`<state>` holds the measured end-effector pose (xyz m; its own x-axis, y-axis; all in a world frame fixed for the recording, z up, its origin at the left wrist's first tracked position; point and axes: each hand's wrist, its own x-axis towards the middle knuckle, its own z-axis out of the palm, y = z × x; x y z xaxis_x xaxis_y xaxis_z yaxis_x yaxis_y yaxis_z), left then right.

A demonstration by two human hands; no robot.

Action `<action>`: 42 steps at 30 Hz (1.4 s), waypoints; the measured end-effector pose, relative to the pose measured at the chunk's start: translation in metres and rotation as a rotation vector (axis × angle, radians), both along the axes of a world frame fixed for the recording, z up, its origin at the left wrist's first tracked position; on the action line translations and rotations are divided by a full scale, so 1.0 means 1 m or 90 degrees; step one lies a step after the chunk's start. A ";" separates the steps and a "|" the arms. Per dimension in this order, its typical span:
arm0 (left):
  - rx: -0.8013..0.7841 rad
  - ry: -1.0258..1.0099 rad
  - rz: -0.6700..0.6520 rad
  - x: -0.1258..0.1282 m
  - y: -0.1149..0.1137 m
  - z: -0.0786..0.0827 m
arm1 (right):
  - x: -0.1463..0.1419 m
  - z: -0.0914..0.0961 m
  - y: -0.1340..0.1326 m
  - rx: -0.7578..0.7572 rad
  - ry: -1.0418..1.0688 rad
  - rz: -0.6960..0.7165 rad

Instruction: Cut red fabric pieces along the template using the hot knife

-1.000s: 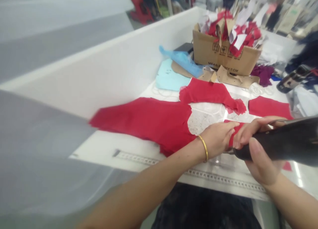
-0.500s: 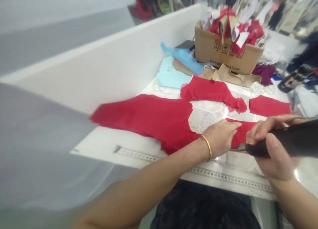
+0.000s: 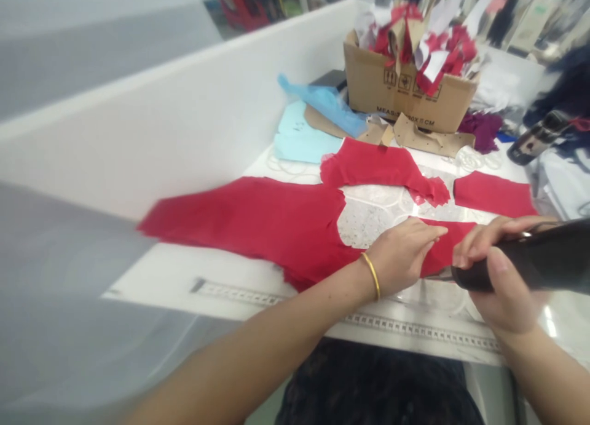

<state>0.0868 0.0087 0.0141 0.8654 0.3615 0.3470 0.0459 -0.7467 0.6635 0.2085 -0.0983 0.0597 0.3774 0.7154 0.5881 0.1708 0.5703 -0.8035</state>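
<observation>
A large piece of red fabric [image 3: 258, 219] lies spread on the white table [image 3: 184, 271]. My left hand [image 3: 403, 253], with a gold bangle on the wrist, presses flat on the fabric's right part, fingers stretched out. My right hand [image 3: 500, 277] is wrapped round the black handle of a cutting tool [image 3: 530, 262], whose metal tip touches the red fabric just right of my left hand. A clear plastic template [image 3: 382, 213] lies under the fabric by the hands.
More red pieces [image 3: 382, 166] [image 3: 493, 194] lie further back. A cardboard box [image 3: 405, 96] full of red and white scraps stands at the back, with blue fabric [image 3: 322, 105], light blue paper [image 3: 299, 139] and brown card patterns [image 3: 428, 139] beside it. A printed ruler [image 3: 276, 299] runs along the table's near edge.
My right hand with the black tool has drawn a little away from my left hand to the right. The view has shifted slightly; the left hand stays pressed on the fabric.
</observation>
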 end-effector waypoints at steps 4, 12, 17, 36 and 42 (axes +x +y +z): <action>0.020 -0.037 -0.133 0.001 -0.006 -0.003 | 0.009 0.007 -0.008 -0.005 0.016 -0.011; 0.104 0.000 -0.146 0.004 -0.014 -0.020 | 0.026 0.006 -0.021 -0.022 0.015 -0.058; 0.106 0.005 -0.126 0.007 -0.013 -0.025 | 0.026 0.007 -0.021 -0.022 0.015 -0.060; 0.137 0.008 -0.231 0.010 -0.020 -0.024 | 0.038 0.009 -0.035 -0.054 0.022 -0.106; 0.161 0.042 -0.215 0.014 -0.024 -0.032 | 0.046 0.006 -0.041 -0.035 0.053 -0.146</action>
